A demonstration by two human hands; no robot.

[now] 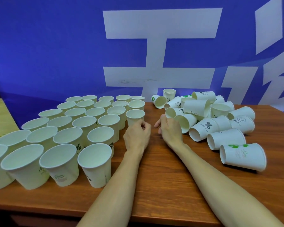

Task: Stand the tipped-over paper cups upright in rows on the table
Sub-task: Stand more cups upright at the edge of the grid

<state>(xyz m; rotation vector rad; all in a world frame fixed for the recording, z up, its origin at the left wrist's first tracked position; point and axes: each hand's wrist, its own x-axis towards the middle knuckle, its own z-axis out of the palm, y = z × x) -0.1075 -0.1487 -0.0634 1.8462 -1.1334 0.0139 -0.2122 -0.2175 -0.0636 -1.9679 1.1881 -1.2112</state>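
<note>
Upright cups (75, 128) fill the left half of the wooden table (162, 185) in rough rows, near edge to far. Tipped cups (211, 115) lie heaped at the far right, several stacked on one another, one lone cup (243, 156) on its side nearer the right edge.

Left hand (137, 136) curls its fingers round the base of the newest upright cup (135, 117), at the right end of the rows. Right hand (170, 128) rests on the table just beside the pile, fingers loosely bent, holding nothing; whether it touches the nearest tipped cup (185, 123) I cannot tell.

Risks, as judged:
- Cups are light. Letting go carelessly, or brushing with the forearm, could topple the held cup into its neighbours.
- Pulling one cup from the heap could set others rolling; the lone cup near the right edge could roll off.
- Rows are tight; little room for fingers.
</note>
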